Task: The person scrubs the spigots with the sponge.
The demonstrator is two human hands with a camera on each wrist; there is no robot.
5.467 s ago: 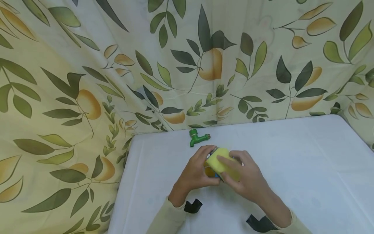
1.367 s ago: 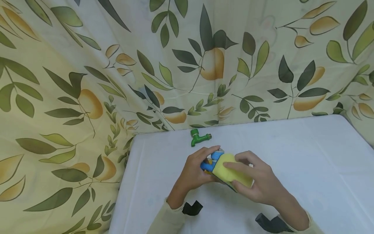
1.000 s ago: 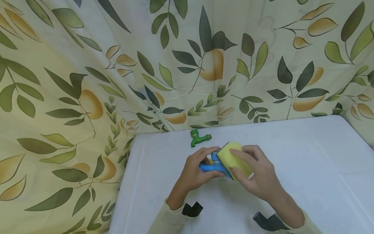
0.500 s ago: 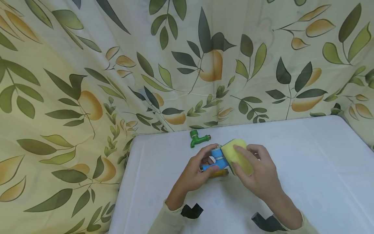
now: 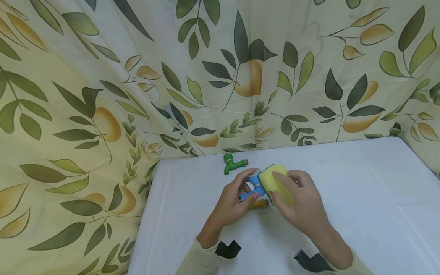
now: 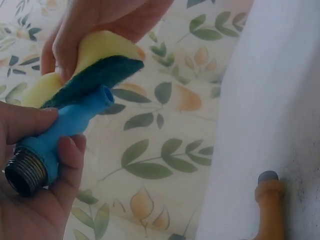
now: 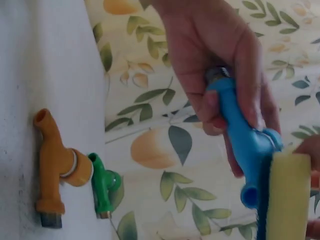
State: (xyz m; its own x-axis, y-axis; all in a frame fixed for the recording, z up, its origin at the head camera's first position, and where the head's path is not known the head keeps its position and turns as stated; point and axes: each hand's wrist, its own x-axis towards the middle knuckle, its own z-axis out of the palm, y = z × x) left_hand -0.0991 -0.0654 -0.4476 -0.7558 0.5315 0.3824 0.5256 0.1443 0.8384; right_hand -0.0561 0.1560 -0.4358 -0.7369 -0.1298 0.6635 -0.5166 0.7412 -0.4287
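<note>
Below the frame's centre, the left hand (image 5: 228, 201) grips the blue tap (image 5: 258, 190), likely light and stiff, best held near its threaded end (image 6: 29, 169); the right hand (image 5: 307, 204) pinches a soft-looking sponge (image 5: 282, 188) against it.

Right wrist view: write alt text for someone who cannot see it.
The left hand holds a blue tap while the right hand, cropped at the edge, holds a yellow sponge, its dark side against the tap. An orange tap and a green tap lie on a white tabletop, with leaf-patterned cloth beyond.
</note>
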